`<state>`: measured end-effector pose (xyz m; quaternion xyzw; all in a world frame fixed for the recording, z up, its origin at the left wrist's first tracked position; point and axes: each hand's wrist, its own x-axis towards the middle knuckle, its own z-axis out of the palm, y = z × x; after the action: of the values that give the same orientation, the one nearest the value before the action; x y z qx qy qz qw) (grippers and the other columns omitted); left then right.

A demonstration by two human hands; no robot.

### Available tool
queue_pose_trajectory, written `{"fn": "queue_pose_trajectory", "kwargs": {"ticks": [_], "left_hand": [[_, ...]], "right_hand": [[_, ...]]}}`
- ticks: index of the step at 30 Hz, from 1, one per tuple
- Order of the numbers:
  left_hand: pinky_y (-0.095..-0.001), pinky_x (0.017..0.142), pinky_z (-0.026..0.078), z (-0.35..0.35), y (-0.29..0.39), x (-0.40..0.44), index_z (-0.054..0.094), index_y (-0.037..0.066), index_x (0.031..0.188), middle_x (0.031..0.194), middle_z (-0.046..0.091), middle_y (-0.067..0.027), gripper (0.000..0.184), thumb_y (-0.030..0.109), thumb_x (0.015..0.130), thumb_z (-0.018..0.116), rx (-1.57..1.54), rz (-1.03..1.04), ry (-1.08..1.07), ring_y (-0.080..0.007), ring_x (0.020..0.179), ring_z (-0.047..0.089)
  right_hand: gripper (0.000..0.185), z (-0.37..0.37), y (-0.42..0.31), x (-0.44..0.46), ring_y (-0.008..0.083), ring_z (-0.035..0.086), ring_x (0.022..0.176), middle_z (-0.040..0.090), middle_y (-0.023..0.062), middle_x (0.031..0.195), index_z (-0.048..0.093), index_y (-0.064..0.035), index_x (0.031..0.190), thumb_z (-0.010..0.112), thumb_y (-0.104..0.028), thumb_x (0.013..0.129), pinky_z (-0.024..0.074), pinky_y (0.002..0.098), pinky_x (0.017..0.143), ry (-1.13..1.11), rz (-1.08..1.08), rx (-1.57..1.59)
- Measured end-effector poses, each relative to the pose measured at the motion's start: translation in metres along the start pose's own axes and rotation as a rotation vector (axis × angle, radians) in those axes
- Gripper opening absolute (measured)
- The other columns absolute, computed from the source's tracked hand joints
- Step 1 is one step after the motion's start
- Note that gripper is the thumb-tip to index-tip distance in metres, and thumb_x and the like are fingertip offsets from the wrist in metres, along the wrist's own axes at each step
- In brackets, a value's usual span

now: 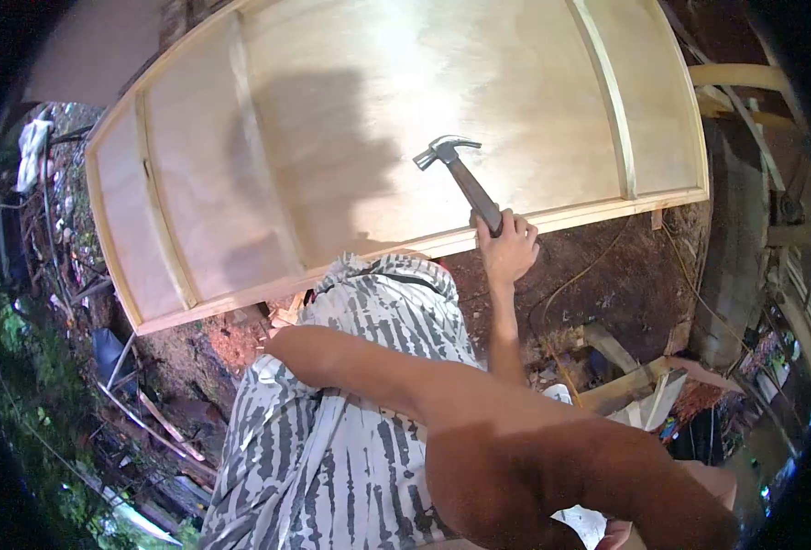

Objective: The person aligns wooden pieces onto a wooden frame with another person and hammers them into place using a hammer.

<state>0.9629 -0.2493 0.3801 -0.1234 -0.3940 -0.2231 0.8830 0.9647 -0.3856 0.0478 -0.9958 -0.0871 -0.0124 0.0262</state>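
Observation:
My right hand (511,249) is wrapped round the dark handle of a claw hammer (471,189). The hammer's shiny metal head lies to the upper left of the hand, in view over a large framed plywood panel (515,110). Whether the head touches the panel, I cannot tell. The hand is close to the panel's near edge. A bare arm (369,367) crosses the view from the lower right, over patterned grey-and-white clothing (332,467), and hides part of the right forearm. My left hand does not show.
Light wooden battens (602,92) run across the panel, and a shadow falls on its left half. Brown soil (589,266) lies below the near edge. Scrap timber (625,385) sits at the right. Thin poles (153,422) and green plants (30,385) are at the left.

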Motion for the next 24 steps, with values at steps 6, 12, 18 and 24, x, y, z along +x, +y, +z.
{"fn": "queue_pose_trajectory", "kwargs": {"ticks": [6, 12, 18, 24], "left_hand": [[-0.0386, 0.089, 0.044, 0.011, 0.005, -0.002, 0.053, 0.004, 0.131, 0.118, 0.056, -0.0094, 0.046, 0.036, 0.099, 0.061, 0.076, 0.012, -0.008, -0.0219, 0.108, 0.054], [-0.0385, 0.089, 0.044, 0.02, 0.011, -0.01, 0.053, 0.005, 0.13, 0.118, 0.055, -0.009, 0.044, 0.036, 0.099, 0.061, 0.135, 0.035, 0.004, -0.0215, 0.108, 0.054], [-0.0383, 0.089, 0.044, 0.034, 0.018, -0.021, 0.053, 0.006, 0.129, 0.118, 0.055, -0.0086, 0.043, 0.036, 0.099, 0.061, 0.222, 0.104, 0.014, -0.0211, 0.108, 0.053], [-0.0382, 0.089, 0.044, 0.046, 0.03, -0.039, 0.053, 0.006, 0.127, 0.118, 0.054, -0.0082, 0.041, 0.036, 0.1, 0.06, 0.434, 0.205, 0.049, -0.0207, 0.108, 0.053]], "right_hand": [[0.05, -0.001, 0.0, 0.0, 0.0284, 0.061, 0.106, 0.068, 0.0054, 0.11, 0.069, -0.0159, 0.108, 0.074, -0.057, 0.081, 0.0511, 0.0473, 0.079, 0.032, -0.012, -0.039], [0.051, 0.004, 0.002, -0.003, 0.0271, 0.061, 0.108, 0.067, 0.0042, 0.108, 0.07, -0.0171, 0.109, 0.075, -0.059, 0.08, 0.0519, 0.0474, 0.08, 0.053, -0.033, -0.044], [0.05, 0.005, 0.005, -0.001, 0.028, 0.063, 0.106, 0.069, 0.0034, 0.11, 0.071, -0.0176, 0.108, 0.074, -0.059, 0.081, 0.0536, 0.0475, 0.078, 0.062, -0.042, -0.071], [0.052, 0.008, 0.005, -0.001, 0.0301, 0.063, 0.11, 0.072, 0.0047, 0.112, 0.073, -0.0182, 0.111, 0.073, -0.06, 0.081, 0.055, 0.0485, 0.081, 0.037, -0.044, -0.093]]}}
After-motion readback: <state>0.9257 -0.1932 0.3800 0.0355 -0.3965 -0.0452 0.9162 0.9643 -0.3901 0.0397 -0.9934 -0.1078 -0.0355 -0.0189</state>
